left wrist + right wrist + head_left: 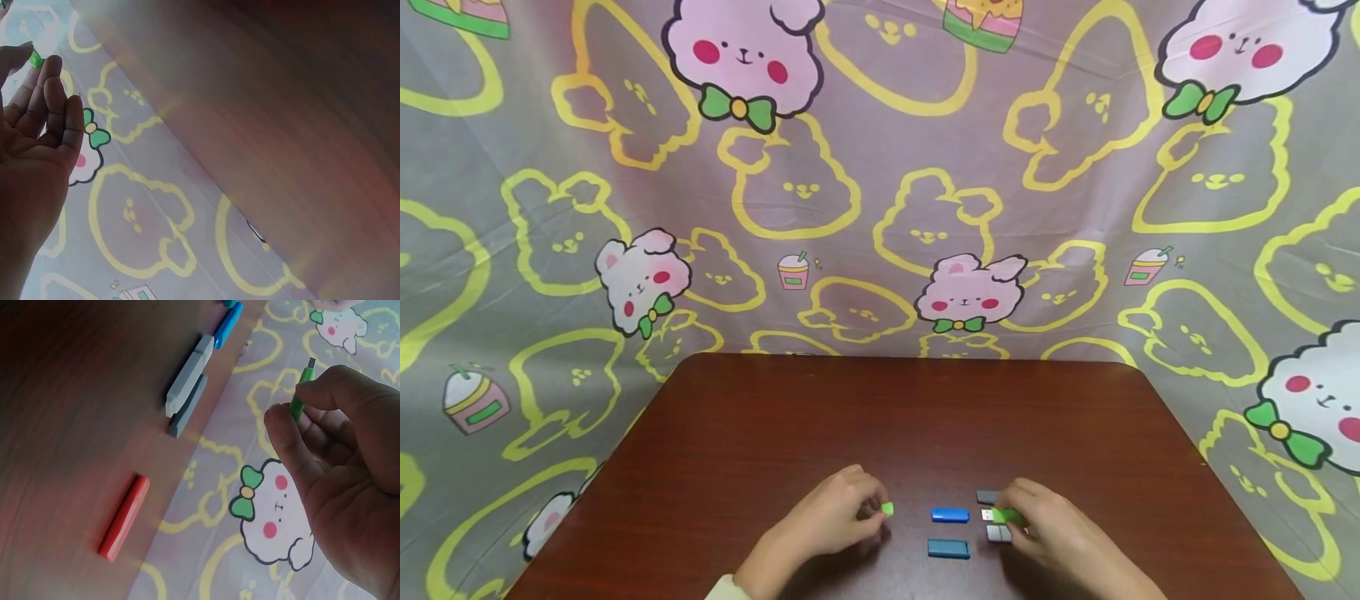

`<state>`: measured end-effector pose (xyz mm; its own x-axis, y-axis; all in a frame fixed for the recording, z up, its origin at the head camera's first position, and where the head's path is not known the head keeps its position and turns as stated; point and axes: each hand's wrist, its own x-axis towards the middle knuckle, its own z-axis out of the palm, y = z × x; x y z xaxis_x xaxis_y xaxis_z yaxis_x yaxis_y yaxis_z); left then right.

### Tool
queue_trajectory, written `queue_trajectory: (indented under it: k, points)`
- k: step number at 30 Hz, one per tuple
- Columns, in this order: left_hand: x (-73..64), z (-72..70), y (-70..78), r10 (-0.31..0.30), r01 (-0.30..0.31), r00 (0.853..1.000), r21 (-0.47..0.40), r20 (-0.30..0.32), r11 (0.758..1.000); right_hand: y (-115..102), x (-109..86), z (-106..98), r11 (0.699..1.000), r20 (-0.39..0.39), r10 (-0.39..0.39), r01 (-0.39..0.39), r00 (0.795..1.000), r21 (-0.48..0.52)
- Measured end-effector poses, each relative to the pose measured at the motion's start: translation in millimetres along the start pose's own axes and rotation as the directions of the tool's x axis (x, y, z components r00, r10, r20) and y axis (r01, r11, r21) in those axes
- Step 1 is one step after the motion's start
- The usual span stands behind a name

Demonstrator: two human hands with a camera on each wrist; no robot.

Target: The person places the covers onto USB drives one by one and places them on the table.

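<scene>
My left hand (pixel 838 517) pinches a small green cap (pixel 887 508) between thumb and fingertips, left of centre over the table. In the left wrist view that cap (pixel 36 60) shows at the thumb tip. Across from it, my right hand (pixel 1048 525) pinches a green USB flash drive (pixel 1007 516). Its bare metal plug (pixel 987 515) points left, toward the left hand. The cap and the drive are apart. Between the hands lie a blue flash drive (pixel 950 515) and a teal one (pixel 948 548).
By the right hand lie a dark grey stick (pixel 987 497) and a light grey flash drive (pixel 997 533), both partly hidden. A red stick (pixel 125 519) shows in the right wrist view. The brown table (pixel 820 417) meets a patterned cloth (pixel 850 208) behind and at the sides.
</scene>
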<state>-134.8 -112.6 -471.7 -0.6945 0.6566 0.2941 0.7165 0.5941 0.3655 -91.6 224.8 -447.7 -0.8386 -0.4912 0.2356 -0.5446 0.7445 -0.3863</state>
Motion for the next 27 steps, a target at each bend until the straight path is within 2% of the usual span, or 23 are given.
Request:
queue_trajectory:
  k: [4, 11, 18, 24, 27]
  points:
    - [5.5, 2.6, 3.6, 0.034, -0.034, 0.999, 0.020, -0.001, 0.999, -5.6, 2.7, 3.1, 0.999, -0.028, -0.023, 0.022, 0.999, -0.028]
    - [14.0, 5.3, 9.7, 0.047, -0.048, 0.999, 0.031, 0.013, 0.998, -10.4, 7.8, 8.8, 0.990, -0.094, -0.142, 0.142, 0.986, -0.004]
    - [18.2, 7.7, 12.8, 0.099, -0.098, 0.995, 0.061, -0.005, 0.993, -14.3, 13.1, 8.3, 0.995, -0.035, -0.094, 0.095, 0.995, 0.031]
    - [23.2, 7.2, 16.4, 0.114, -0.114, 0.993, 0.079, 0.008, 0.990, -17.0, 15.3, 12.3, 0.993, -0.061, -0.111, 0.113, 0.992, 0.029]
    - [26.4, 7.5, 18.6, 0.124, -0.125, 0.992, 0.095, 0.011, 0.988, -18.3, 16.9, 15.4, 0.989, -0.077, -0.144, 0.145, 0.987, 0.005]
